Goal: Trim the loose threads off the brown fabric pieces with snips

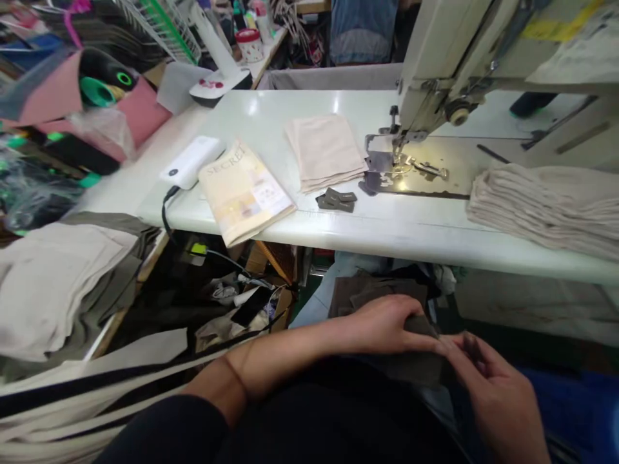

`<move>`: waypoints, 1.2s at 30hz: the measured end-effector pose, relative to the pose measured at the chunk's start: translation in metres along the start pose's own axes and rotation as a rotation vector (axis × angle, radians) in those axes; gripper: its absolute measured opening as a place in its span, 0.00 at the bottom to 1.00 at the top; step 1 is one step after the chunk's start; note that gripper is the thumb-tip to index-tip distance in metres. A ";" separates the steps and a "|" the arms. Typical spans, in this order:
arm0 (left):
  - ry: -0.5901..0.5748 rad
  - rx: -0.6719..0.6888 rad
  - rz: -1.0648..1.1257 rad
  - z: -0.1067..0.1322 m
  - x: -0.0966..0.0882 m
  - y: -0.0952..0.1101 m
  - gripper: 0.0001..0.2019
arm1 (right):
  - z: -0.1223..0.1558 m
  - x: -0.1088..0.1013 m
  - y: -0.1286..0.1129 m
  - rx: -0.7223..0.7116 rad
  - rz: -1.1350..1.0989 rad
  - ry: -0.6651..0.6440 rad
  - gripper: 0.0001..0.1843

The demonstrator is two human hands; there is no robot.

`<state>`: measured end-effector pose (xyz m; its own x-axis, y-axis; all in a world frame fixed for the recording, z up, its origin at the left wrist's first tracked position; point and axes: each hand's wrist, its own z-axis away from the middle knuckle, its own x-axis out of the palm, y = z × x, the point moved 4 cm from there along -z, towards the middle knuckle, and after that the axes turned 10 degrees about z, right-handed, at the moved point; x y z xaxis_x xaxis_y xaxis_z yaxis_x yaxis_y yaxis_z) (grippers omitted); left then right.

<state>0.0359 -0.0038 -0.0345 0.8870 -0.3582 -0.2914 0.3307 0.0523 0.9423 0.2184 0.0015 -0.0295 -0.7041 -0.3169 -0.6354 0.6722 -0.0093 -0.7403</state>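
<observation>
Over my lap, below the table's front edge, my left hand (387, 323) grips a dark grey-brown piece of fabric (420, 366) between thumb and fingers. My right hand (500, 393) pinches the same fabric at its right end, the two sets of fingertips nearly touching. Part of the cloth is hidden behind the hands and the dark sleeve. More dark fabric pieces (355, 293) lie just beyond my left hand. On the table above are a few small dark tabs (337, 200), next to a stack of beige fabric pieces (329, 151).
A sewing machine (435, 84) stands on the white table (401, 225). Folded beige cloth (541, 200) lies at its right. Left of the tabs are a booklet (246, 193) and a white device (191, 161) with a black cable. Fabric stacks (53, 283) sit far left.
</observation>
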 end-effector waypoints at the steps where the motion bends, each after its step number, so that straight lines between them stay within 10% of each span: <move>1: -0.012 0.012 -0.014 0.000 0.001 -0.001 0.18 | -0.001 0.000 0.001 0.033 -0.016 -0.016 0.17; 10: 0.018 0.060 0.147 -0.002 0.005 0.000 0.11 | 0.003 -0.002 -0.006 0.022 -0.035 0.006 0.14; 14: 0.024 -0.175 0.472 0.002 0.003 -0.005 0.09 | 0.004 0.005 -0.007 0.077 -0.165 0.084 0.14; 21: -0.052 -0.268 0.597 -0.004 -0.006 -0.001 0.11 | -0.019 0.025 -0.014 0.211 -0.553 -0.138 0.15; 28: 0.045 -0.362 0.541 -0.017 -0.004 0.003 0.21 | -0.029 0.010 -0.024 0.095 -0.528 -0.026 0.12; 36: 0.218 -0.178 0.283 -0.024 -0.016 0.015 0.16 | -0.030 0.010 -0.018 0.065 -0.579 0.007 0.13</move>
<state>0.0349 0.0253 -0.0195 0.9923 -0.1017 -0.0708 0.0975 0.2877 0.9527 0.1924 0.0272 -0.0292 -0.9626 -0.2362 -0.1327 0.1896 -0.2372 -0.9528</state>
